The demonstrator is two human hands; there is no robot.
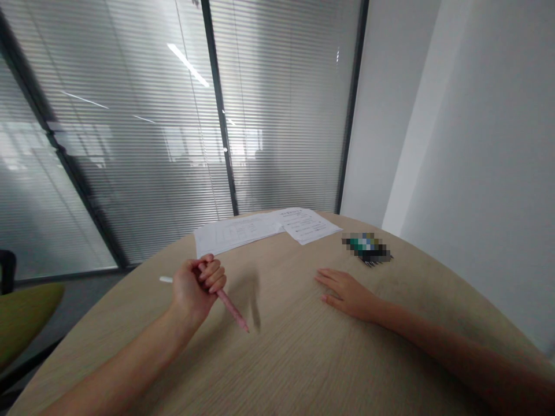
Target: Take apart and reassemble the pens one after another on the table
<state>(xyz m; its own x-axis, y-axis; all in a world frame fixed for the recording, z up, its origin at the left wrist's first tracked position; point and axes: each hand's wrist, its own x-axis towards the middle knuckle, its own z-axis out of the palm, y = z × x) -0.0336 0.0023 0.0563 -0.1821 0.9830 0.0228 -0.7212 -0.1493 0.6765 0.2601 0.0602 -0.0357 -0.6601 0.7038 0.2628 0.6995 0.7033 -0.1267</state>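
My left hand [202,286] is closed in a fist around a pink pen [232,310], held above the table. The pen slants down to the right, its pointed end free and its upper part hidden in my fingers. A small white stick-like end [165,279] shows just left of that hand; I cannot tell what it belongs to. My right hand [347,293] rests palm down on the table, open, with its fingers stretched out to the left and nothing in it.
Printed paper sheets [238,232] lie overlapping at the table's far edge. A blurred-out dark and green item [367,247] sits beyond my right hand. The round wooden table [286,370] curves near a white wall and blinds-covered glass. A yellow-green chair [28,315] stands at left.
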